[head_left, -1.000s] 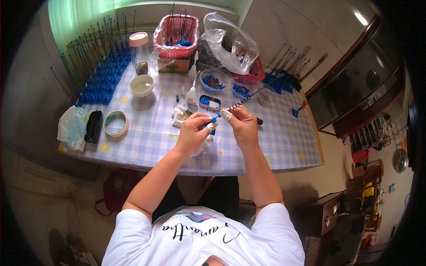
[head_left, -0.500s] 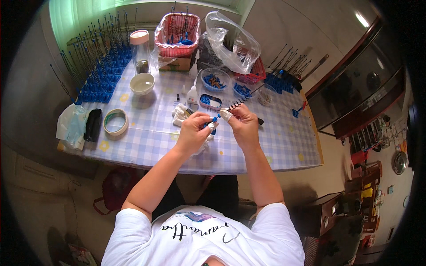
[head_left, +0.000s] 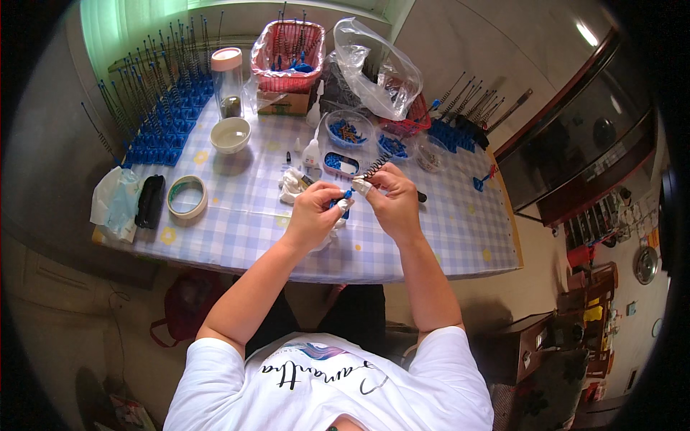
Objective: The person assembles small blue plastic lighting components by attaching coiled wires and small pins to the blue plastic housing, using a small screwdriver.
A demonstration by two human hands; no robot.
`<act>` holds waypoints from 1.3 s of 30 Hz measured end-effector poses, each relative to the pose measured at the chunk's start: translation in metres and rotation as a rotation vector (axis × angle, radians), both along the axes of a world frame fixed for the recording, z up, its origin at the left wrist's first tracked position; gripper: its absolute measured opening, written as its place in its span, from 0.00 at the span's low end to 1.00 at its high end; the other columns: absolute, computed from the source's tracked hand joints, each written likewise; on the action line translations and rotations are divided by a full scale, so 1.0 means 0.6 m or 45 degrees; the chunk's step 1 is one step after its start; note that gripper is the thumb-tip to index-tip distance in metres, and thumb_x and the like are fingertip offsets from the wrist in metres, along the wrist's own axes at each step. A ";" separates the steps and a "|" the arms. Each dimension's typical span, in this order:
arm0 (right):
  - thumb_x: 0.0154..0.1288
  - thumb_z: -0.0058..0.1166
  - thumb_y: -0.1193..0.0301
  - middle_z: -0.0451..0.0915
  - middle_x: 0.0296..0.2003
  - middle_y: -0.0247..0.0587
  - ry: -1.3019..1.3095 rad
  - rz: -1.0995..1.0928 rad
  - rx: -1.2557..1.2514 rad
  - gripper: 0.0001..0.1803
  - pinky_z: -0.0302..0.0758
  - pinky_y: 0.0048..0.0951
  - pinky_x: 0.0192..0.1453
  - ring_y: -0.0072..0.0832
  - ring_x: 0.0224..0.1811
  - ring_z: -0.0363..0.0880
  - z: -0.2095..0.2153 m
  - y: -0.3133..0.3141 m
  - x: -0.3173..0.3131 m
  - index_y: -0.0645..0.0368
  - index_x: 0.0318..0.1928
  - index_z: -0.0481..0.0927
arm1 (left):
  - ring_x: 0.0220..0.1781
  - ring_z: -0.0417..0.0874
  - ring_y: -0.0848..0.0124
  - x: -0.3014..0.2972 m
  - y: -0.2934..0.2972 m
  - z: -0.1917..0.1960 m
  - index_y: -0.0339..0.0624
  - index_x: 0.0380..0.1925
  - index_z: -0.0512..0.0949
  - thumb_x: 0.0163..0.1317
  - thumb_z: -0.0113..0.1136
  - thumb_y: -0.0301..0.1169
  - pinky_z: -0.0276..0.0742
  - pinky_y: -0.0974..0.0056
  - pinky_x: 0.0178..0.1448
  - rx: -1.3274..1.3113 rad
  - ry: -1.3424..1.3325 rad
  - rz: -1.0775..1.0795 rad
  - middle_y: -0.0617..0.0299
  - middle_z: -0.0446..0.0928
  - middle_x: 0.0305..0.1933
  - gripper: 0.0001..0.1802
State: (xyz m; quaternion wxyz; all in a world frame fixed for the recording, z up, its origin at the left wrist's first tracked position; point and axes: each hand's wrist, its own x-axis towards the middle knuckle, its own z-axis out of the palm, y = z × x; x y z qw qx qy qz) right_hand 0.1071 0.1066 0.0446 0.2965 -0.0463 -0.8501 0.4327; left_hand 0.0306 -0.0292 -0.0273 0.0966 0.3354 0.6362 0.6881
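Over the middle of the table, my left hand (head_left: 313,212) pinches a small blue plastic part (head_left: 348,195) between thumb and fingers. My right hand (head_left: 397,206), close beside it, is closed on a thin rod with a black coiled spring (head_left: 377,165), which slants away to the far right. White wraps cover some fingertips on both hands. The rod's near end points at the blue part; whether they touch is too small to tell. Beyond my hands lie an oval tin (head_left: 341,164) with blue pieces and a white squeeze bottle (head_left: 311,154). Crumpled white cloth (head_left: 292,186) lies beside my left hand.
Finished-looking blue bases with spring rods (head_left: 154,133) crowd the left, more (head_left: 453,133) stand right. Behind are a red basket (head_left: 287,80), a plastic bag (head_left: 381,79) and a tub of small parts (head_left: 349,131). A bowl (head_left: 231,136) and tape roll (head_left: 187,197) sit left.
The spring rod has swung in my right hand, its far end now pointing more away from me. A small gap shows between my two hands' fingertips. My left hand has barely moved.
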 end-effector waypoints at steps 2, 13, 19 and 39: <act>0.53 0.61 0.76 0.75 0.30 0.36 -0.010 0.003 -0.005 0.06 0.71 0.23 0.34 0.22 0.31 0.75 0.004 -0.002 0.000 0.67 0.29 0.82 | 0.38 0.77 0.78 -0.001 0.000 -0.002 0.31 0.37 0.82 0.57 0.64 0.23 0.74 0.73 0.41 0.006 -0.004 -0.002 0.60 0.76 0.41 0.09; 0.52 0.63 0.76 0.75 0.29 0.36 0.016 0.020 -0.042 0.06 0.70 0.23 0.33 0.22 0.30 0.74 -0.003 -0.003 -0.005 0.67 0.28 0.82 | 0.39 0.78 0.77 0.002 0.001 -0.001 0.31 0.36 0.82 0.57 0.63 0.22 0.75 0.73 0.41 0.036 -0.043 -0.013 0.60 0.77 0.39 0.08; 0.52 0.63 0.77 0.75 0.30 0.36 0.033 -0.023 -0.004 0.05 0.70 0.23 0.33 0.22 0.30 0.74 -0.005 -0.008 -0.001 0.67 0.28 0.82 | 0.39 0.78 0.76 0.004 0.001 0.003 0.31 0.37 0.82 0.56 0.63 0.22 0.75 0.72 0.41 0.051 -0.073 -0.008 0.60 0.77 0.39 0.08; 0.53 0.62 0.77 0.74 0.28 0.34 -0.015 -0.015 -0.015 0.05 0.69 0.23 0.34 0.22 0.30 0.73 0.013 -0.003 -0.002 0.67 0.28 0.82 | 0.30 0.78 0.81 0.000 0.004 -0.003 0.29 0.37 0.81 0.56 0.65 0.24 0.75 0.75 0.34 0.092 -0.017 0.020 0.61 0.76 0.39 0.10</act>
